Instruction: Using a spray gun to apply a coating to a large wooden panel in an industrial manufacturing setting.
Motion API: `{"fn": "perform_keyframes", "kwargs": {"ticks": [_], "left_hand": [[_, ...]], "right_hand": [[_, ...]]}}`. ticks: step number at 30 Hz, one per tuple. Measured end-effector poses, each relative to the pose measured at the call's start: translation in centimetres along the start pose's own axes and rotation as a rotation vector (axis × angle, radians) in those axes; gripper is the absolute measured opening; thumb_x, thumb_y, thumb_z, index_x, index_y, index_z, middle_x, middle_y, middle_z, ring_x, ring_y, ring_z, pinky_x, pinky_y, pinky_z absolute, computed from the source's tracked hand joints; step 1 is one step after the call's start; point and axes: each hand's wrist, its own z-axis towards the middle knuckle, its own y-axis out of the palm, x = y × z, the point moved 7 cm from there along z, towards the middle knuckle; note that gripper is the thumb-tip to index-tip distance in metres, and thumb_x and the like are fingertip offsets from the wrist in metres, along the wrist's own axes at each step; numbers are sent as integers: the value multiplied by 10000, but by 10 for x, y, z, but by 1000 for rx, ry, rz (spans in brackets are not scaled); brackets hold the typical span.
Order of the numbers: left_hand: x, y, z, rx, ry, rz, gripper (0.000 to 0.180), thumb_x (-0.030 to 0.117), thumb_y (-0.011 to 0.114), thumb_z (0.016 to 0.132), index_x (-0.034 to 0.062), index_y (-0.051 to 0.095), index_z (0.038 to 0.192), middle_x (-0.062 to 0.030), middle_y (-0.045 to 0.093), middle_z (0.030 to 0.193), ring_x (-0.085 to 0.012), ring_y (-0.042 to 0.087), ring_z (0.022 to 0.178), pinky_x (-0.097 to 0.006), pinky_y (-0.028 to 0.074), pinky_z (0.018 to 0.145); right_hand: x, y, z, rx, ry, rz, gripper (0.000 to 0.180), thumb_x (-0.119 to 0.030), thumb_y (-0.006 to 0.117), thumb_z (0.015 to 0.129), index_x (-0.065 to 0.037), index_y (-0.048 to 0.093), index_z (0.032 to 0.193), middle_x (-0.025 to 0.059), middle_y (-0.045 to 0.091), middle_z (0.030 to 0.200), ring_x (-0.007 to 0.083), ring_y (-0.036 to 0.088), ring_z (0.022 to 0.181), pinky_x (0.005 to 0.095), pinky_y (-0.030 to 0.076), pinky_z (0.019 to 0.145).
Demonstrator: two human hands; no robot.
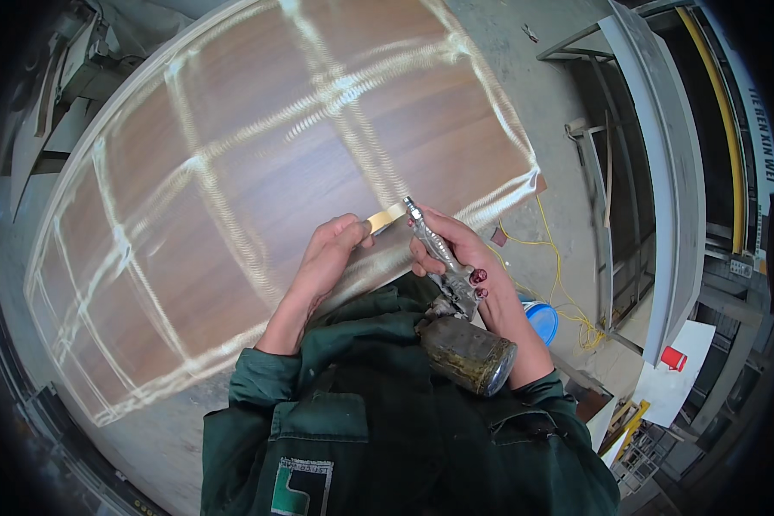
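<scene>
In my right hand (450,239) is a metal spray gun (439,249), my fingers closed round its handle. The handle's fitting points away from me, and dark red knobs sit near the gun's body. Its stained cup (469,354) hangs toward my body. My left hand (329,249) pinches a pale yellow band (387,218) that looks like masking tape. That band reaches over to the tip of the gun's handle. Both hands are above the near edge of a large brown wood-grain panel (297,185), marked with a grid of whitish streaks.
Metal racks holding long panels (654,172) stand on the right. A yellow hose (557,267) trails over the floor beside a blue-lidded bucket (540,322). Farther right, a red container (674,359) rests on a white sheet (692,378).
</scene>
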Motion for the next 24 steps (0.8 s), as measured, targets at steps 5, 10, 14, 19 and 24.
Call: {"fn": "perform_keyframes", "kwargs": {"ticks": [5, 10, 14, 19, 24], "left_hand": [[-2, 2, 7, -15, 39, 21, 275, 277, 608, 1000, 50, 656, 852, -15, 599, 922, -122, 512, 918, -261, 385, 878], [-2, 0, 4, -18, 46, 75, 303, 305, 611, 995, 40, 659, 856, -59, 561, 1000, -160, 508, 985, -290, 384, 909], [0, -2, 2, -28, 65, 80, 306, 311, 611, 994, 41, 664, 861, -62, 554, 990, -172, 507, 989, -299, 383, 920], [5, -2, -5, -20, 73, 98, 314, 316, 611, 995, 37, 664, 860, -53, 548, 978, -162, 508, 965, -289, 386, 906], [32, 3, -22, 4, 152, 236, 256, 241, 659, 981, 18, 658, 854, -24, 553, 886, -141, 509, 884, -293, 402, 795]], "right_hand": [[-1, 8, -3, 1, -2, -11, 546, -305, 562, 1098, -51, 455, 1569, 90, 627, 786, 144, 525, 536, 328, 533, 643], [-4, 12, -5, -2, -33, -11, 548, -303, 563, 1095, -62, 453, 1575, 93, 616, 781, 142, 522, 542, 327, 527, 645], [-4, 11, -5, -8, -24, -26, 547, -295, 559, 1098, -68, 449, 1583, 90, 617, 785, 141, 523, 545, 327, 529, 648], [-4, 10, -5, -9, -35, -38, 553, -292, 565, 1096, -70, 449, 1589, 83, 612, 783, 139, 523, 546, 326, 529, 650], [-4, 6, -7, 61, -34, -43, 545, -273, 576, 1093, -75, 464, 1589, 85, 623, 797, 136, 528, 555, 324, 527, 646]]}}
